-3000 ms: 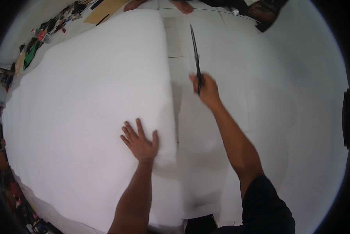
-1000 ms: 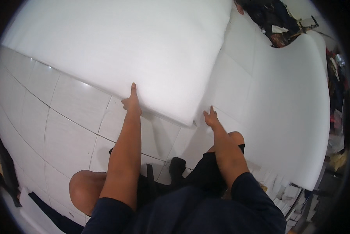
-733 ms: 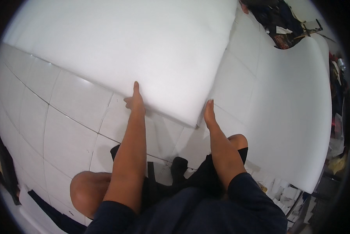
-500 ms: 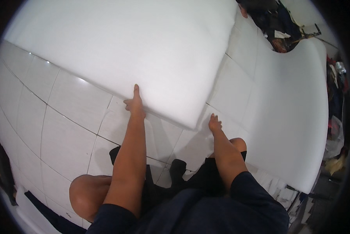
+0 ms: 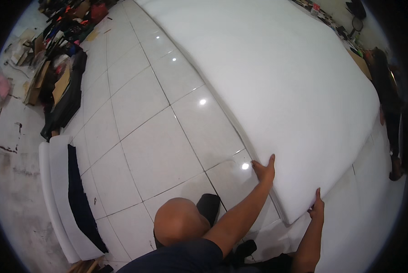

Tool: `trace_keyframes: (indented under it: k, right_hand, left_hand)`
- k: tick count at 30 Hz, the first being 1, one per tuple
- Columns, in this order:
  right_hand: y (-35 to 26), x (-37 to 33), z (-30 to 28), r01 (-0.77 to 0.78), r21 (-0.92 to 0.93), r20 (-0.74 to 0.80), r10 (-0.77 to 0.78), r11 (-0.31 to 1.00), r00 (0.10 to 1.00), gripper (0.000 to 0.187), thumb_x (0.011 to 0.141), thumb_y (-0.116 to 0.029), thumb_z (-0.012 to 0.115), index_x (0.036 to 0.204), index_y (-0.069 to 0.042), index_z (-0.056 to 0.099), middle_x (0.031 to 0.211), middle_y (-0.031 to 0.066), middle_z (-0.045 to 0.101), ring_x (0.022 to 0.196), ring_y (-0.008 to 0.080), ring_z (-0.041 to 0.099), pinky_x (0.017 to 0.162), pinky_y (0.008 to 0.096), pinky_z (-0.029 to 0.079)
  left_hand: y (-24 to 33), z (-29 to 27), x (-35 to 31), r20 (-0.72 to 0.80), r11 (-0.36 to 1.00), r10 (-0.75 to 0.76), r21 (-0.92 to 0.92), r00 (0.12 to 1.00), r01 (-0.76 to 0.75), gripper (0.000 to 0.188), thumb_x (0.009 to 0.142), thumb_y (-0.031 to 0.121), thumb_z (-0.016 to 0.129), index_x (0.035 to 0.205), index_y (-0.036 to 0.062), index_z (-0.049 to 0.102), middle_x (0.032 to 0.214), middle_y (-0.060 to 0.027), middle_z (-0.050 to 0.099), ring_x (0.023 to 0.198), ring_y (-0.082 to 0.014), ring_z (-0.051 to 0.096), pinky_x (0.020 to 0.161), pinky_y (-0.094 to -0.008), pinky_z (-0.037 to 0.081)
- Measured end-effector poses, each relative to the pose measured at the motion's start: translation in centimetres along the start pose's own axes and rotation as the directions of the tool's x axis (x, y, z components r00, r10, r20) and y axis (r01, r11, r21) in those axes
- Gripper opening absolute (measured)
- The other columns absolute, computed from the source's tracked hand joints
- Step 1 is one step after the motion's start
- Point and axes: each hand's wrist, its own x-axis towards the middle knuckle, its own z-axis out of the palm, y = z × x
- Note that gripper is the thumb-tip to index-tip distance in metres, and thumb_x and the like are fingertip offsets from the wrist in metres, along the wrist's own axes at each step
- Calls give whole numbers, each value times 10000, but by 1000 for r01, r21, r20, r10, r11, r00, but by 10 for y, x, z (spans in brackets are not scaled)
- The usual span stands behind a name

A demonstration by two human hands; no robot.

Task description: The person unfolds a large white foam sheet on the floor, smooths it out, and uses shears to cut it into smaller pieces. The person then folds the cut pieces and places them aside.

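Note:
A large, thick white foam sheet lies flat over the tiled floor, its near corner pointing toward me. Along its left edge, close to that corner, my left hand grips with the thumb on top and the fingers at the side. My right hand is closed at the edge on the other side of the corner, thumb up against the foam and fingers curled by the rim. What the fingertips do beneath the sheet is hidden.
White floor tiles stretch to the left. Rolled white material with dark cloth lies at lower left. A cluttered heap with cardboard stands at far left. Another person in dark clothing is by the sheet's right side.
My view has swung to the left, showing more floor and the heap. My right hand, apart from the sheet before, is now on its edge. The left hand stays on the sheet, nearer its corner.

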Motion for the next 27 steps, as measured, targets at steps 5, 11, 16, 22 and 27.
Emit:
trace_keyframes:
  k: [5, 11, 16, 22, 27]
  right_hand:
    - [5, -8, 12, 72, -20, -80, -74, 997, 994, 1021, 825, -653, 714, 1443, 78, 358, 1379, 238, 525, 1215, 371, 564, 983, 571, 481]
    - [25, 5, -1, 139, 61, -62, -135, 988, 989, 1012, 845, -617, 717, 1454, 98, 342, 1392, 243, 513, 1190, 369, 583, 987, 520, 498]
    - [11, 29, 0, 78, 102, 206, -98, 992, 974, 1124, 839, -661, 686, 1542, 62, 190, 1450, 220, 441, 1192, 316, 522, 993, 468, 449]
    - [6, -9, 15, 82, 14, -99, -80, 997, 992, 1093, 807, -683, 714, 1452, 109, 328, 1390, 243, 510, 1233, 365, 544, 1005, 577, 448]
    - [29, 11, 12, 179, 47, -133, -172, 983, 976, 1002, 826, -662, 710, 1368, 132, 425, 1303, 237, 574, 1146, 347, 604, 970, 508, 499]
  left_hand:
    - [2, -10, 2, 0, 1000, -13, -23, 1000, 13, 1201, 822, 606, 723, 1526, -131, 87, 1619, -298, 118, 1525, -387, 104, 1249, -419, 136]
    - [-3, 2, 3, -13, 998, -23, 51, 1000, 24, 1187, 787, 634, 741, 1532, -92, 170, 1597, -280, 219, 1491, -382, 234, 1222, -430, 227]
    - [-9, -4, 35, 17, 999, 11, 42, 1000, -12, 1200, 786, 629, 749, 1563, -34, 119, 1625, -233, 178, 1505, -364, 197, 1230, -447, 217]
    - [37, -22, -21, 203, 968, -82, -219, 976, 126, 1109, 862, 441, 754, 1568, -24, 35, 1557, -232, 313, 1383, -343, 409, 1139, -437, 379]
    - [25, -18, -11, 248, 955, 0, -289, 969, 74, 1005, 892, 349, 747, 1542, -66, 104, 1500, -236, 393, 1325, -344, 472, 1105, -428, 423]
